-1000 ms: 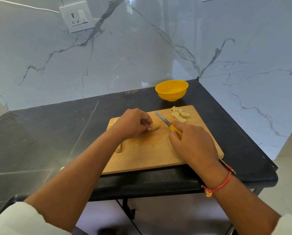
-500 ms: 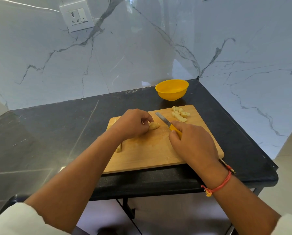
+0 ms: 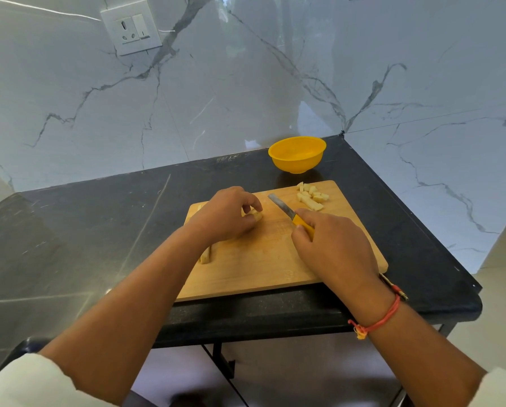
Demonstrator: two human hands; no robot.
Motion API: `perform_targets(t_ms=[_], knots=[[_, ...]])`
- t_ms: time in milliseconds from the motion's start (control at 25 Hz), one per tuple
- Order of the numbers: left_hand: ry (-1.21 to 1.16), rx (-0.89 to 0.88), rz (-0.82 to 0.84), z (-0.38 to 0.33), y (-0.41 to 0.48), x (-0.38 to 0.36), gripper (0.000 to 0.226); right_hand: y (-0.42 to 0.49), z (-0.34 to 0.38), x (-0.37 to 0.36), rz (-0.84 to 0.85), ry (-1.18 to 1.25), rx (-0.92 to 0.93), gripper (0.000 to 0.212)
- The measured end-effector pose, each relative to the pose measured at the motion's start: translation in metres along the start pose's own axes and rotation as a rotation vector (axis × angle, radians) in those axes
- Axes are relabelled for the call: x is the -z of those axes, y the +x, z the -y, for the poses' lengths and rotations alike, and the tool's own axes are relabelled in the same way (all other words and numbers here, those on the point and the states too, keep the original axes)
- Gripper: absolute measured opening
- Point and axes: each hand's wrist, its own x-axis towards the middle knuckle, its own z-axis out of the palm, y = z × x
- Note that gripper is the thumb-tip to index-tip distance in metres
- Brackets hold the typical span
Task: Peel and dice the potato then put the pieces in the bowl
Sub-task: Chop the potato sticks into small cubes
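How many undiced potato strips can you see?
2: a potato strip held by the left hand; another strip on the cutting board by the left forearm. More may hide under the hand.

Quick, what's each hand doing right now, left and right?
Left hand: closed, pinching a potato piece on the board.
Right hand: closed around the knife by its yellow handle.

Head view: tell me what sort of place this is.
Most likely a home kitchen corner: a black stone countertop against white veined marble walls with a white wall socket, and a wooden cutting board carrying pale diced potato pieces near a round yellow plastic bowl.
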Motion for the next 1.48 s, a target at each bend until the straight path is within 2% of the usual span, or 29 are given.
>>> perform_targets(t_ms=[160, 440, 560, 800, 1080, 1480], knots=[[0.013, 0.023, -0.022, 0.004, 0.001, 0.001, 0.017, -0.001, 0.0, 0.0, -0.007, -0.006, 0.003, 0.042], [0.065, 0.089, 0.002, 0.004, 0.0, 0.002, 0.029, -0.001, 0.001, 0.001, -0.007, 0.005, 0.01, 0.042], [0.059, 0.081, -0.029, -0.002, 0.001, -0.003, 0.023, -0.001, 0.001, 0.001, -0.021, -0.001, 0.007, 0.041], [-0.169, 0.023, -0.185, -0.017, 0.0, -0.02, 0.017, -0.001, 0.001, 0.0, -0.034, -0.005, -0.006, 0.041], [-0.253, 0.046, -0.343, -0.023, -0.007, -0.039, 0.015, 0.0, 0.002, 0.0, -0.03, -0.025, 0.001, 0.042], [-0.325, 0.075, -0.375, -0.025, -0.004, -0.043, 0.016, 0.001, 0.004, -0.002, -0.022, -0.069, 0.025, 0.041]])
